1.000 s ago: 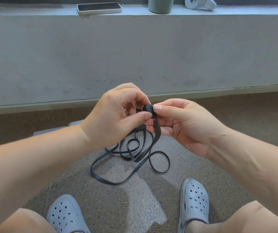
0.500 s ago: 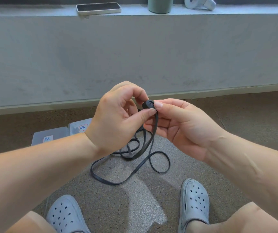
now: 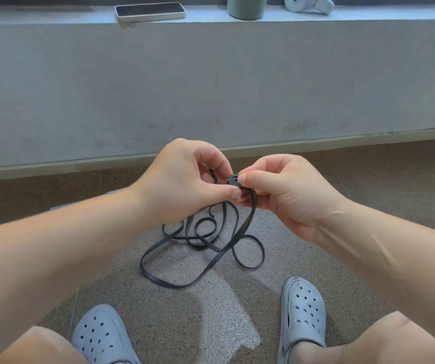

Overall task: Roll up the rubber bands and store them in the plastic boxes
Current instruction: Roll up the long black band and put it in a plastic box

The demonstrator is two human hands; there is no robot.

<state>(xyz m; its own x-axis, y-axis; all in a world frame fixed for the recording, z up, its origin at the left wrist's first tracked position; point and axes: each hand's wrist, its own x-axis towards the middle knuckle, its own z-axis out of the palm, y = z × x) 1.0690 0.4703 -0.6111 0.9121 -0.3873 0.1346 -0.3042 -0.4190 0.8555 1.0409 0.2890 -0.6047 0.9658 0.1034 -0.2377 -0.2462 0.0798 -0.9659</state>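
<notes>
Between the two hands, a small coil of rubber band [image 3: 234, 180] sits pinched by left hand [image 3: 182, 182] and right hand [image 3: 287, 190]; slack trails below. Judgement: wind with even tension, turns flat.

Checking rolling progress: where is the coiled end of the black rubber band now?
Head view, centre: the coiled end is pinched between the left hand and right hand, above the loose loops lying on the floor.

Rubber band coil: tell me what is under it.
Under the coil, pinched by the left hand and right hand, the loose band hangs down into loops on the floor. The left hand hides the loops' far part.
</notes>
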